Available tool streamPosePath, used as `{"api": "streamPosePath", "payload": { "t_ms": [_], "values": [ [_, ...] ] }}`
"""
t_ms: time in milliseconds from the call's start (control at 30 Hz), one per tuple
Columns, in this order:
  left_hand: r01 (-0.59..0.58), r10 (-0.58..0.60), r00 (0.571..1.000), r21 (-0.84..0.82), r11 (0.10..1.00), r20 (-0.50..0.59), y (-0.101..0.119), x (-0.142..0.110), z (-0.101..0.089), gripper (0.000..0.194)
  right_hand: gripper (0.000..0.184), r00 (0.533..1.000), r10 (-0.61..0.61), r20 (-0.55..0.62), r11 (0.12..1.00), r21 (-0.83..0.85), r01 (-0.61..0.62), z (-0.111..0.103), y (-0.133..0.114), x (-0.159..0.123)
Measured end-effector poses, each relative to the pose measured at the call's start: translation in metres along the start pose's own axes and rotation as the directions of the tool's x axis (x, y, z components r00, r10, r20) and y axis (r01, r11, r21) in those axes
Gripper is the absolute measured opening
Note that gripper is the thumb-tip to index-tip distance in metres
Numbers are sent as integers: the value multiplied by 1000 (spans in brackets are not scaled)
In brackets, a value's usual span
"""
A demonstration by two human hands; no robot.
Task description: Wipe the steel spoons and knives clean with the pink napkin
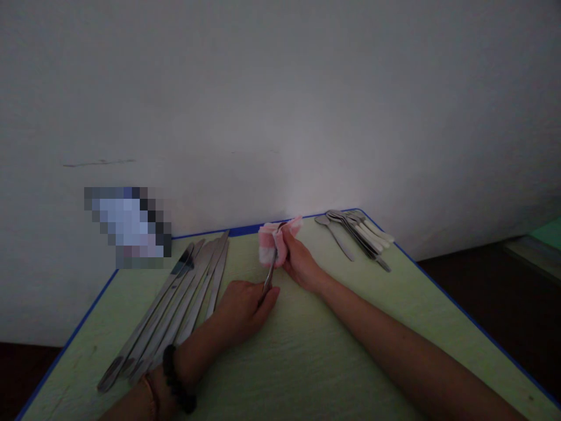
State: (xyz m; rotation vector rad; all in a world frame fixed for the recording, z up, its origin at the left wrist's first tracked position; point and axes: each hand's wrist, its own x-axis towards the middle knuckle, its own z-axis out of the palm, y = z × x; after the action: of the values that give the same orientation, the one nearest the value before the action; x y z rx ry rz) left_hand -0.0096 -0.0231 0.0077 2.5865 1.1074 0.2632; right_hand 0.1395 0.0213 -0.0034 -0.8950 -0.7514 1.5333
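1. Head view: our L hand (245, 307) pinches a metal utensil (269, 276) by its handle btwn thumb & fingers, above mid-worktop.
2. Our R hand (301, 261) pinches a pink-white cloth (265, 244) wrapped round the utensil's other end, nr the far edge; that end's mostly hidden.
3. On our green worktop (315, 356), long flat metal pieces (186, 292) lie side by side along the L edge; spoons (353, 234) & white-handled pieces (373, 237) sit nr the far R corner.

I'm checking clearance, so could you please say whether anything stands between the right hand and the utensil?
Yes, the pink cloth in the right hand folds around the far end of the utensil; whether skin also touches metal is unclear.
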Motion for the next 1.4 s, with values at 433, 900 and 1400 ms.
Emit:
{"api": "streamPosePath", "payload": {
  "t_ms": [433,900,1400],
  "values": [
    [-8,8,1000,16,1000,5,0,0,0,44,56,1000,-1,16,1000,-6,1,-2,2,0],
    [-11,11,1000,19,1000,-1,0,0,0,45,57,1000,-5,23,1000,-5,5,-1,2,0],
    [-15,15,1000,19,1000,-3,-1,0,1,44,56,1000,-2,15,1000,-10,2,0,0,-1]
  ]
}}
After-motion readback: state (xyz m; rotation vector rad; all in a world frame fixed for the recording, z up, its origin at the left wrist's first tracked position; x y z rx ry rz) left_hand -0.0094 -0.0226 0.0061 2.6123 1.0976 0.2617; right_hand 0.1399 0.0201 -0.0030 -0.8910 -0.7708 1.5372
